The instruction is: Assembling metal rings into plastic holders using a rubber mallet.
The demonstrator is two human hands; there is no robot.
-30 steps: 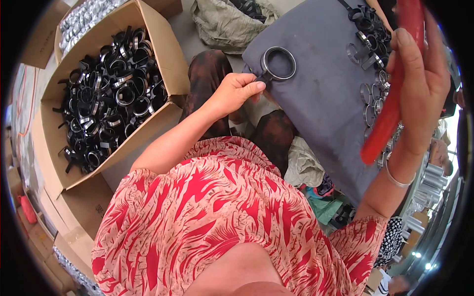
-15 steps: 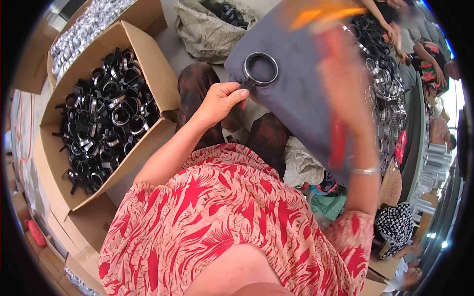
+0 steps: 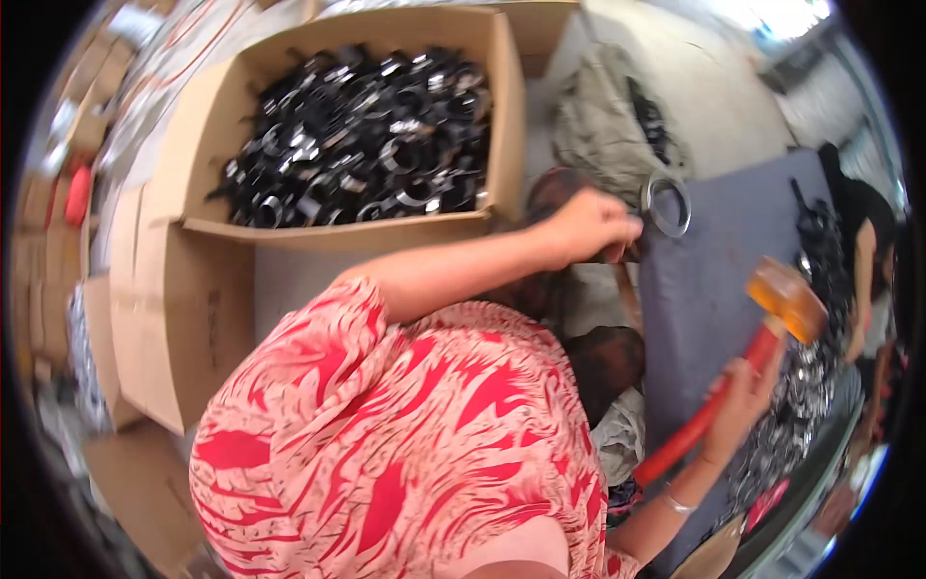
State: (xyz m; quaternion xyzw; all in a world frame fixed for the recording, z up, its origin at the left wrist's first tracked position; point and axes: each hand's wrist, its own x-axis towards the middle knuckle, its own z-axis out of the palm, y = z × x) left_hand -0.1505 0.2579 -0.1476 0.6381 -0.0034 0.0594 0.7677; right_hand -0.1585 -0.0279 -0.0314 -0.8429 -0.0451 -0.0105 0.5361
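Cardboard box (image 3: 338,241) of black clamps (image 3: 357,135) beside left hand (image 3: 584,227) gripping metal ring (image 3: 666,205); right hand (image 3: 738,400) clasping red-handled mallet (image 3: 743,362).

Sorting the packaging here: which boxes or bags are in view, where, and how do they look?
Open brown cardboard box: upper left, full of black metal rings.
Flat brown cardboard: left, below the box.
Grey-green sack: right of the box, slumped, open.
No labels or screens legible.

open brown cardboard box (image 3: 502,125) of black rings, upper left, flattened cartons (image 3: 174,299) beside
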